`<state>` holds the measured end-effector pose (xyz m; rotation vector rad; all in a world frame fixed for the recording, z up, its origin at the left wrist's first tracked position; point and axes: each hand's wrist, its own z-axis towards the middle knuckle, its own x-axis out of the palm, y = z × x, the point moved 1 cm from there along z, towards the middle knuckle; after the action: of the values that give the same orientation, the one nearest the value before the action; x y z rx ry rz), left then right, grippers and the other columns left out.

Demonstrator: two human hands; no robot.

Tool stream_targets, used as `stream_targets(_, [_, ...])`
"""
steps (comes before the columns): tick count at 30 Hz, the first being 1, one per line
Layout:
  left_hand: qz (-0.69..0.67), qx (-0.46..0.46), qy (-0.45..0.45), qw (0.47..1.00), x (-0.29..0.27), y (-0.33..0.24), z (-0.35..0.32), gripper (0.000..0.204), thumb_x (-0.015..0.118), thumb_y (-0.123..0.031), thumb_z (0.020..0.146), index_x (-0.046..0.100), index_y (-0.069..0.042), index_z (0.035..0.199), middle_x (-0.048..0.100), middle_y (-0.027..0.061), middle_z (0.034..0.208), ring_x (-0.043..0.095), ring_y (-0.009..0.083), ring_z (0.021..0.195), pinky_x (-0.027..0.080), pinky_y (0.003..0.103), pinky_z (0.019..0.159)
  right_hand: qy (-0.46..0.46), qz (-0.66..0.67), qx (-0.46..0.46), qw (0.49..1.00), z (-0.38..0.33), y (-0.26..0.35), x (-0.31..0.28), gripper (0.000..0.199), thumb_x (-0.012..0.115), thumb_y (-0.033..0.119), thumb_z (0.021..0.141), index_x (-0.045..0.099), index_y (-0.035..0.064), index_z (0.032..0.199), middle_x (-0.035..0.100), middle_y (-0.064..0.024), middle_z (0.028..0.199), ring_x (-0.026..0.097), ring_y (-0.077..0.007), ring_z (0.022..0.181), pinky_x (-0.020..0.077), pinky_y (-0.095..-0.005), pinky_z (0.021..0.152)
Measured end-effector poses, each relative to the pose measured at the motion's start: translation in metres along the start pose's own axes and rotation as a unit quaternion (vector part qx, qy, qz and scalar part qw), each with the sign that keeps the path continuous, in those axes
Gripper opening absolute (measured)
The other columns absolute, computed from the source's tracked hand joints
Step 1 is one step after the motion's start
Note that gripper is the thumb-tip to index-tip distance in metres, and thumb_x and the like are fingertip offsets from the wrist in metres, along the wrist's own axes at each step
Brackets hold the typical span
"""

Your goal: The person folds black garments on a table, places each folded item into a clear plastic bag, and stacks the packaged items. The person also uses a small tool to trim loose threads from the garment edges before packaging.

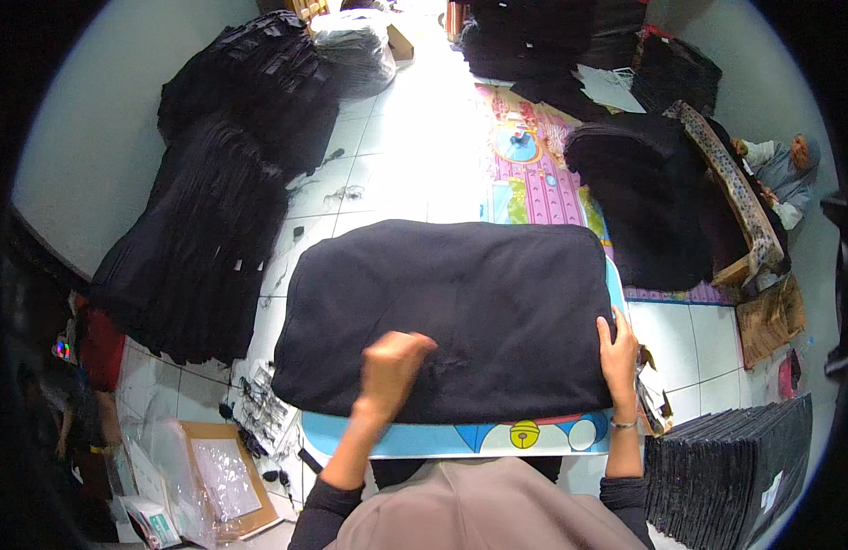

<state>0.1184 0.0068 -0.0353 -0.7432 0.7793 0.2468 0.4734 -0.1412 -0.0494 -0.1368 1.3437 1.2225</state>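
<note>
A folded black cloth piece with rounded corners lies flat over a low table with a blue, cartoon-printed top. Over the cloth's near middle is my left hand, its fingers curled in and slightly blurred. Whatever it may hold is hidden. My right hand rests at the cloth's right edge, thumb on the fabric and fingers stretched along the side. A small dark ruffled patch shows on the cloth just right of my left hand.
Long heaps of black cloth lie at left. More black cloth sits on a patterned mat at right, near another person. Wrapped black stacks stand at lower right; a cardboard piece with plastic lies lower left.
</note>
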Motion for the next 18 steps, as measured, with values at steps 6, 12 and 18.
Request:
stream_targets(6, [0.514,-0.602,-0.192,0.58,-0.183,0.157,-0.077,0.111,0.078,-0.023,0.08,-0.001,-0.015,0.157,-0.003,0.0315,0.158,0.019,0.0571,0.14,0.023,0.085,0.092,0.071,0.133,0.092,0.984,0.024,-0.02,0.013,0.049,0.063,0.035,0.095,0.063,-0.0087,0.116,0.069,-0.0231,0.101,0.067,-0.0295,0.094,0.051,-0.0364,0.085])
stream_targets(12, [0.064,-0.237,-0.261,0.933,-0.153,0.142,-0.079,0.033,0.07,-0.01,0.086,0.064,0.001,0.117,0.055,0.0233,0.131,0.056,0.0294,0.119,0.048,0.038,0.093,0.072,0.068,0.065,0.993,0.033,-0.016,0.019,0.057,0.06,0.041,0.095,0.06,-0.01,0.119,0.063,-0.0311,0.117,0.061,-0.042,0.112,0.0471,-0.0419,0.096])
stream_targets(18, [-0.138,-0.102,0.068,0.983,-0.036,0.013,-0.033,0.05,0.085,-0.013,0.068,0.07,-0.006,0.115,0.071,0.0084,0.108,0.067,0.0169,0.09,0.055,0.028,0.074,0.056,0.061,0.056,0.995,0.028,-0.015,0.018,0.05,0.059,0.036,0.097,0.06,-0.0075,0.122,0.066,-0.0251,0.116,0.063,-0.0354,0.109,0.0471,-0.0371,0.094])
